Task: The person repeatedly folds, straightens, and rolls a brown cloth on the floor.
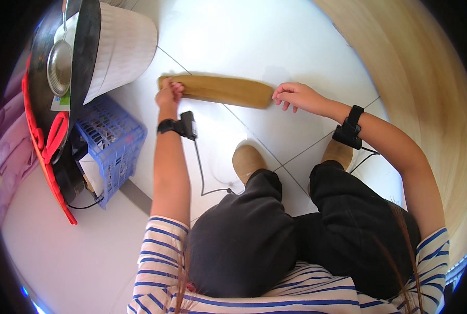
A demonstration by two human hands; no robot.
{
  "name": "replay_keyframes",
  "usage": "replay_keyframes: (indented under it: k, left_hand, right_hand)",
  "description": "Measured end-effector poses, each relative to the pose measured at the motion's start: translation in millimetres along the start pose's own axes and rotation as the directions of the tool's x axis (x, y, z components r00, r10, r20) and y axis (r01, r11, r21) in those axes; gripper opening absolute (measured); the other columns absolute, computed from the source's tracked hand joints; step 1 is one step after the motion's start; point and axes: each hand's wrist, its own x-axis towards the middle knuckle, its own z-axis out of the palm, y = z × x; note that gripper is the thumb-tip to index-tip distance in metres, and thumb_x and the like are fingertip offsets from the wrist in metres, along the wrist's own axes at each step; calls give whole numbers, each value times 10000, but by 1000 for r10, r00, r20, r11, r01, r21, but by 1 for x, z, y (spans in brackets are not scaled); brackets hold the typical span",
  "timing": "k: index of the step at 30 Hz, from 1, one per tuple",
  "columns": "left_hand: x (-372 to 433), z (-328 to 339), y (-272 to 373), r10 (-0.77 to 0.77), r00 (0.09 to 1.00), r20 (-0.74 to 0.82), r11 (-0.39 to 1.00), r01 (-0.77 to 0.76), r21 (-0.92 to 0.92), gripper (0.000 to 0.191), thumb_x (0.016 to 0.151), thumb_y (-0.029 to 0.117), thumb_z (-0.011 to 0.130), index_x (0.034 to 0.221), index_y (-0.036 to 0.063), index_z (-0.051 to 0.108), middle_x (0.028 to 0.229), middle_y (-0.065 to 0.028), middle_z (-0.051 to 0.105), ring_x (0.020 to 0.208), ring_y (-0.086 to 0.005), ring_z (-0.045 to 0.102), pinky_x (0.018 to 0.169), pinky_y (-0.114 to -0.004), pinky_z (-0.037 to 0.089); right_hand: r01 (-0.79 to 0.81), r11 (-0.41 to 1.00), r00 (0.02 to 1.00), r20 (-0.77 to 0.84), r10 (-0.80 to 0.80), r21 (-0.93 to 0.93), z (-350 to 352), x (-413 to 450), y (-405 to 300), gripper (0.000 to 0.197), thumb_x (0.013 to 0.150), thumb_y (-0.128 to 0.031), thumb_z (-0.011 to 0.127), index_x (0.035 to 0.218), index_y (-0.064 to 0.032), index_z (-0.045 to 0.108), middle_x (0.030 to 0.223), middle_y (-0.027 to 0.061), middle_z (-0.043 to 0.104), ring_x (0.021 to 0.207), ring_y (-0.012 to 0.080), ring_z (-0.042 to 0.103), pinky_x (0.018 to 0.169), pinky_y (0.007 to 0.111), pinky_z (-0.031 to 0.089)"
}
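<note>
A long, flat, mustard-brown strip point(225, 91), perhaps folded cloth, stretches sideways above the white tiled floor point(249, 43). Its material is hard to make out. My left hand point(169, 92) grips the strip's left end, with the fingers curled over it. Beside the right end is my right hand point(292, 96), its fingers loosely bent and apart. The fingertips come right up to the strip's edge, and whether they touch it is unclear. Each wrist wears a black strap with a small device, the left device point(188, 125) and the right device point(348, 133), both with cables.
At left, a dark pan point(85, 59) with a metal strainer point(60, 66) stands before a white ribbed bin point(125, 47). A blue plastic basket point(119, 137) holds assorted items near a red-edged object point(56, 133). A wooden surface point(414, 78) curves along the right. My tan shoes point(249, 161) are below.
</note>
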Motion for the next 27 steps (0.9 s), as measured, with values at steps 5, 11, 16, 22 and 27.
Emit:
replay_keyframes:
  k: [5, 11, 16, 22, 27]
  left_hand:
    - [31, -102, 4, -5, 981, -193, 985, -28, -170, 320, 917, 369, 637, 738, 107, 599, 658, -14, 656, 554, -139, 643, 464, -222, 521]
    - [-31, -117, -61, -76, 977, -197, 995, 62, -77, 360, 946, 412, 603, 762, 104, 582, 649, -24, 648, 534, -154, 636, 452, -228, 516]
    - [-94, -98, -87, -46, 994, -101, 857, 91, 507, 399, 935, 376, 608, 732, 33, 622, 562, -74, 612, 447, -161, 588, 402, -253, 437]
    - [-152, 15, -101, -297, 762, 575, 542, -362, 759, 294, 849, 244, 657, 653, 25, 667, 552, -74, 639, 453, -162, 618, 451, -281, 462]
    - [-200, 142, -116, -578, 395, 714, -1, -876, 483, 318, 838, 313, 593, 630, 86, 675, 551, -10, 651, 524, -155, 648, 536, -312, 503]
  right_hand:
    - [102, 994, 994, -30, -102, -30, -1, -7, -10, 242, 941, -239, 505, 1056, -65, 627, 936, 18, 641, 814, 110, 609, 703, 265, 482]
    - [139, 966, 990, 0, -143, -219, -4, -19, 29, 186, 922, -151, 533, 1043, -42, 624, 907, 47, 642, 839, 156, 609, 758, 299, 488]
    - [263, 744, 959, 84, -270, -614, 0, -23, 40, 214, 847, -83, 567, 1047, -46, 635, 996, 100, 653, 973, 248, 607, 837, 360, 490]
    - [465, 147, 701, 262, -663, -873, 20, 4, 0, 630, 755, -16, 605, 1365, -143, 505, 1474, 125, 417, 1353, 315, 378, 1114, 400, 361]
    - [602, -257, 493, 605, -625, -756, -4, 40, -22, 667, 772, 15, 609, 1345, -319, 546, 1543, 22, 368, 1431, 236, 318, 1187, 413, 285]
